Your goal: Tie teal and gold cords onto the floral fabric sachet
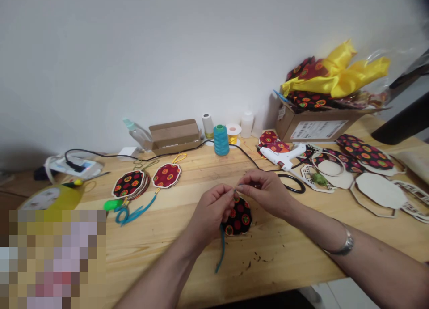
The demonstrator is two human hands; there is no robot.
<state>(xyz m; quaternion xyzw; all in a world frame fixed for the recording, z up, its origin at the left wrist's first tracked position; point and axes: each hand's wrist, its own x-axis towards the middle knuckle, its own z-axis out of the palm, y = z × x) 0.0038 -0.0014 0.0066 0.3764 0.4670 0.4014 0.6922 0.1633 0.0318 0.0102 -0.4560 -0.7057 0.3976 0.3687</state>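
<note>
Across the worktop [301, 255], pale scratched wood, the clutter runs largest to smallest. At the far right corner an open carton [315, 125] spills glossy yellow satin [338, 74] and printed cloth. Along the right edge lie flat lobed cut-outs [380, 190], some bare and pale, some faced in dark fabric with red-and-orange dots. A white glue gun [284, 156] rests behind them, its black cord looping toward the back edge. A small brown box [174, 137] and a teal thread cone [221, 140] stand by the wall. Toward the left sit two finished pendants [147, 180] with gold loops.

Near the front edge, at the middle, both hands meet over a round padded piece [240, 217] in the same dotted cloth, a teal cord [221, 248] trailing from it. The left hand [212, 210] is pinched over its top edge; the right hand [266, 190] pinches something fine just above it, too small to make out.

The pinch is narrow, so a slip could let the cord pull free, and loose brown scraps nearby could catch in the soft fabric.
</note>
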